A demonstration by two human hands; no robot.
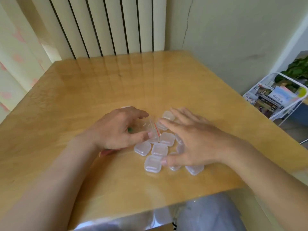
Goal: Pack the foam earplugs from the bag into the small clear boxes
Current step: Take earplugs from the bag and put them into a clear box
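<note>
Wooden table (116,189) up close, pretty glossy. Left hand (115,130) pinches the clear zip bag (150,129) between thumb and fingers, right beside the small clear boxes (159,150) clustered mid-table. Right hand (191,140) has its fingers spread over them. Magazine rack (275,100) far right.

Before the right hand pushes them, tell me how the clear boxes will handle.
The boxes look thin, hollow plastic, so probably very light. On the glossy table they would likely slide and scatter rather than tip, being flat and low. Bunched close, one pushed may shove neighbours.
</note>
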